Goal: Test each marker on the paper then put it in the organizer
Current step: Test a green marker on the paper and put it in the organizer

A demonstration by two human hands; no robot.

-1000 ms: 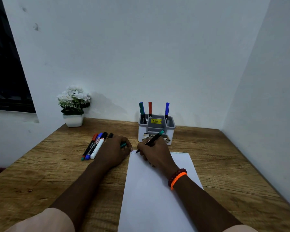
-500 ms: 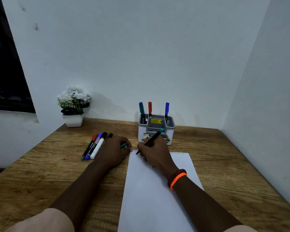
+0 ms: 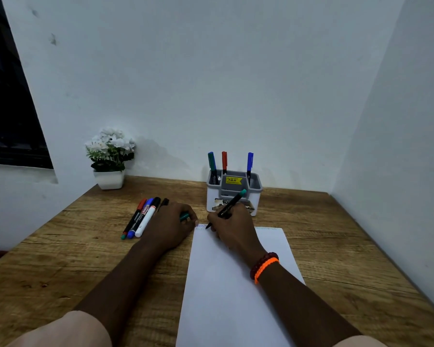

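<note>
Marker [image 3: 229, 206] pinched in right hand [image 3: 232, 227] grip, tip down-left on paper [image 3: 236, 284], tail toward organizer [image 3: 233, 194] behind, cap [image 3: 184, 216] held in left hand [image 3: 169, 225]

Bare forearms; pale short sleeves [image 3: 60, 331]; red bead bracelet [image 3: 262, 262] and orange braided band [image 3: 266, 269] on right wrist.

Both forearms reach forward; the right hand [image 3: 232, 227] pinches in a writing grip, the left hand [image 3: 169, 225] curls closed.
</note>
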